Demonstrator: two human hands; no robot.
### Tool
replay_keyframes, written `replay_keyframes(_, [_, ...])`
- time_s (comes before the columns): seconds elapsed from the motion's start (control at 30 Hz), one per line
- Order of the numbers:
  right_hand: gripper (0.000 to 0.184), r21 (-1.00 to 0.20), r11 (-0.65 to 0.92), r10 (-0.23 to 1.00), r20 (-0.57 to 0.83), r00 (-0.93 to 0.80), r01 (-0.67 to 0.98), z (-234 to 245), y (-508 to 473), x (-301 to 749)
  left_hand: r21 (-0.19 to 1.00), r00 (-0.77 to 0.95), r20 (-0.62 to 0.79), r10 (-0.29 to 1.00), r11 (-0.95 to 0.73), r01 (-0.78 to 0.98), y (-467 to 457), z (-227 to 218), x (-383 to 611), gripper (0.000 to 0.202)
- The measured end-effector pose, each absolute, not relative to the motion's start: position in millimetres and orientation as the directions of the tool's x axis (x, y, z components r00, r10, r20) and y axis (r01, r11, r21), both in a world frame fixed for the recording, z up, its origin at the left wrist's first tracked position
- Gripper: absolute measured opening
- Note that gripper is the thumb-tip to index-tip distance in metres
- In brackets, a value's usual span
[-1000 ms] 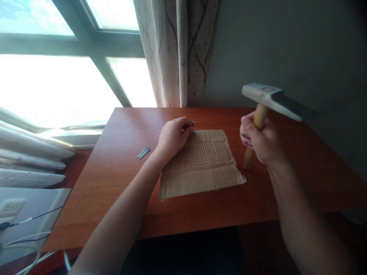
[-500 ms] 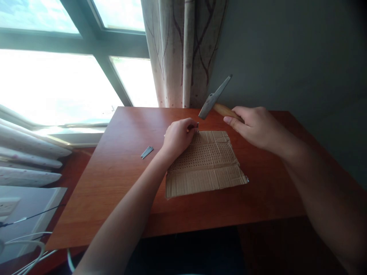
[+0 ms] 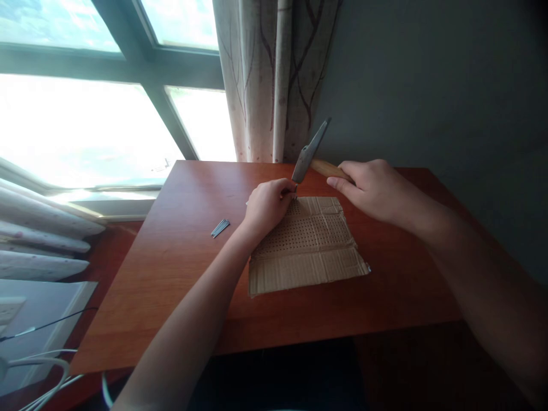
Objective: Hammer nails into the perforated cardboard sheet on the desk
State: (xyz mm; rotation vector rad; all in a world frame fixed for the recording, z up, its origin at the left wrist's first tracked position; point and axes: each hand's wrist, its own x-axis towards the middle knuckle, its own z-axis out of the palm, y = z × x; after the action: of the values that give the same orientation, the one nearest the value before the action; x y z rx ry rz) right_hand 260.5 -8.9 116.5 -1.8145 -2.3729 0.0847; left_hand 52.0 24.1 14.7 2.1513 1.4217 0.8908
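Note:
A piece of brown cardboard (image 3: 308,245) full of small holes lies on the red-brown wooden table (image 3: 180,268). My left hand (image 3: 268,205) rests on the cardboard's far left corner, fingers pinched on a nail (image 3: 294,193) held upright there. My right hand (image 3: 372,188) grips the wooden handle of a hammer (image 3: 309,153). The metal hammer head sits right above the nail, touching or almost touching its top.
Several loose nails (image 3: 220,228) lie on the table to the left of my left arm. A patterned curtain (image 3: 274,80) and a bright window (image 3: 85,125) stand behind the table. Cables (image 3: 38,365) and a radiator (image 3: 43,240) are at the lower left.
My right hand swung the hammer from upright at the right over to the left, then lowered its head onto the nail. My left hand stayed pinched at the cardboard's corner.

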Motion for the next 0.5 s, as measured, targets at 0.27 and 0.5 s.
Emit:
replay_keyframes(0.27, [0.029,-0.143,0.220,0.974,0.090,-0.209,0.965,113.4,-13.5,254.8,0.632,0.274,0.274,0.922,-0.388,0.671,24.5,14.4,51.8,0.011])
replay_keyframes(0.5, [0.029,-0.154,0.235,0.972,0.058,-0.229,0.960,110.4,-13.3,255.7,0.627,0.281,0.274,0.920,-0.393,0.672,25.0,14.3,51.1,0.012])
